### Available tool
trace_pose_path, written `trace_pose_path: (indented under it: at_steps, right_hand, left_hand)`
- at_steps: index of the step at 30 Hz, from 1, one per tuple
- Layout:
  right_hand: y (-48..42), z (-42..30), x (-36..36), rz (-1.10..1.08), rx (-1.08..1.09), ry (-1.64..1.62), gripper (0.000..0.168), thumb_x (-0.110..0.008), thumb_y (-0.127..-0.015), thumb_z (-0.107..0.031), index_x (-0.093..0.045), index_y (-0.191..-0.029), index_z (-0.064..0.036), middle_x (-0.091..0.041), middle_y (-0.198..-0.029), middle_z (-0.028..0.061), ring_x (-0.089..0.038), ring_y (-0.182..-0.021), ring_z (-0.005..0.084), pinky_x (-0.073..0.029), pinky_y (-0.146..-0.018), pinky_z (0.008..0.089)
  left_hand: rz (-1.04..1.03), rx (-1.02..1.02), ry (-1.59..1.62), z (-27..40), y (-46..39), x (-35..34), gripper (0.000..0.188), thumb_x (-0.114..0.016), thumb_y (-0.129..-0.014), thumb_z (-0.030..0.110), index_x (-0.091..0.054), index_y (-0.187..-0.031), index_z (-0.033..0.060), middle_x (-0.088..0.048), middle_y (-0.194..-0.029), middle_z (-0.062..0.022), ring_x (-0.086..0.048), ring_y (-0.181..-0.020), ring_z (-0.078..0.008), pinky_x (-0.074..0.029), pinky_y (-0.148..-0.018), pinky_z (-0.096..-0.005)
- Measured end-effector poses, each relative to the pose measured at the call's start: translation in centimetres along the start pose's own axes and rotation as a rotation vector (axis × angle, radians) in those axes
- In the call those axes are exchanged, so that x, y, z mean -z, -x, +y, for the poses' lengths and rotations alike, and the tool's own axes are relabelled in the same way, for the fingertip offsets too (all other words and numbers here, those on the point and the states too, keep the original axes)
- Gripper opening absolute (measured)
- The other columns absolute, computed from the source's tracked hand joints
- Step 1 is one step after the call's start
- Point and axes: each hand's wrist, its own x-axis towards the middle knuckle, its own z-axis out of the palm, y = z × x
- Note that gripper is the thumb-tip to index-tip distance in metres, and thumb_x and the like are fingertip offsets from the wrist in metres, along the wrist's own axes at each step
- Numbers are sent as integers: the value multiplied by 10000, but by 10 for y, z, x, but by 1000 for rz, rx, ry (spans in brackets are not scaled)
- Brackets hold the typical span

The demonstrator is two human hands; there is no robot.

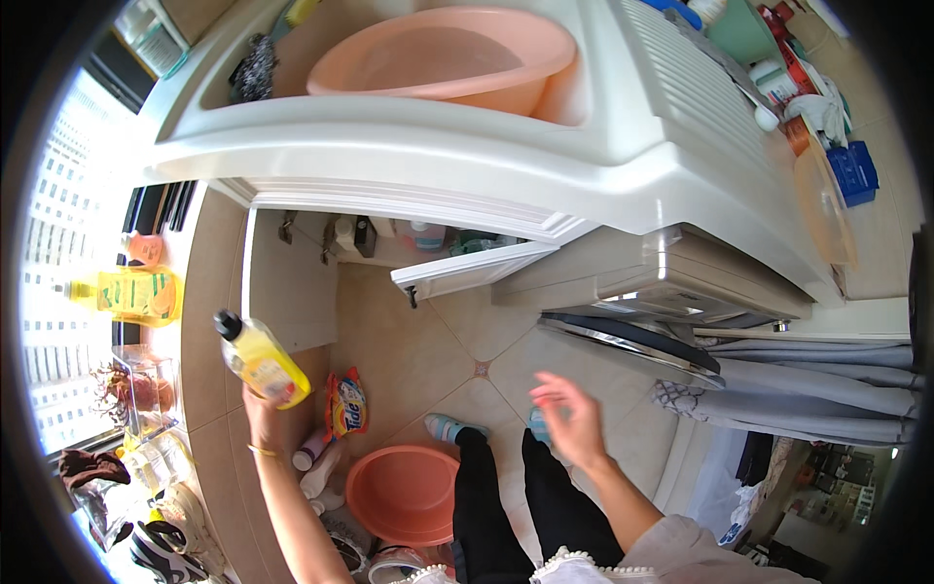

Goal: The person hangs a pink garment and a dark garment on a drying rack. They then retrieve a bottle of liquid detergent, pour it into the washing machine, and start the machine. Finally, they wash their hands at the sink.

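Observation:
My left hand (266, 405) grips the lower end of a clear bottle of yellow liquid (270, 365) with a black cap, held tilted beside the tiled ledge. My right hand (573, 420) hovers over the floor in front of my knees, fingers apart, holding nothing. On the windowsill, left of the held bottle, stands a larger yellow bottle (139, 296) near a small orange bottle (144, 250). An orange Tide bag (346, 404) lies on the floor below the held bottle. Ahead of me the cabinet under the sink has its doors (474, 264) swung outward, with several containers inside, including a pink-and-blue bottle (425, 236).
A pink basin (445, 55) sits in the white sink (379, 128). The washing machine door (635, 347) hangs wide at right, near grey curtains (803, 394). By my feet are another basin (403, 496) and several bottles (321, 467). Shoes (171, 544) rest on the sill.

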Motion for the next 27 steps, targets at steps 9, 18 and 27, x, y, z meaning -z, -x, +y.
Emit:
trace_pose_path:
  at_steps: [9,18,27]
  right_hand:
    - [-42,-37,149,280,-97,-1199,525,-516,-719,45,-435,-1235,-13,-503,-1217,138,-555,-873,198,-447,-803,315]
    - [43,11,141,2,-95,-1368,616,-498,-653,66,-432,-1242,-103,-473,-1193,30,-518,-817,210,-398,-703,332]
    - [141,28,152,-217,-252,-1342,613,-488,-676,54,-448,-1265,-111,-516,-1203,37,-524,-808,214,-403,-705,320]
  left_hand:
    - [-231,0,66,-8,65,-187,575,-730,-611,-25,-516,-1140,46,-617,-989,-48,-612,-878,-164,-506,-793,-308]
    - [-322,119,321,31,223,-272,675,-853,-564,41,-534,-1158,13,-638,-1036,-95,-621,-955,-221,-512,-859,-351]
    - [-435,162,357,83,337,-286,778,-842,-542,-8,-479,-1230,14,-615,-1095,-119,-606,-1010,-250,-480,-909,-376]
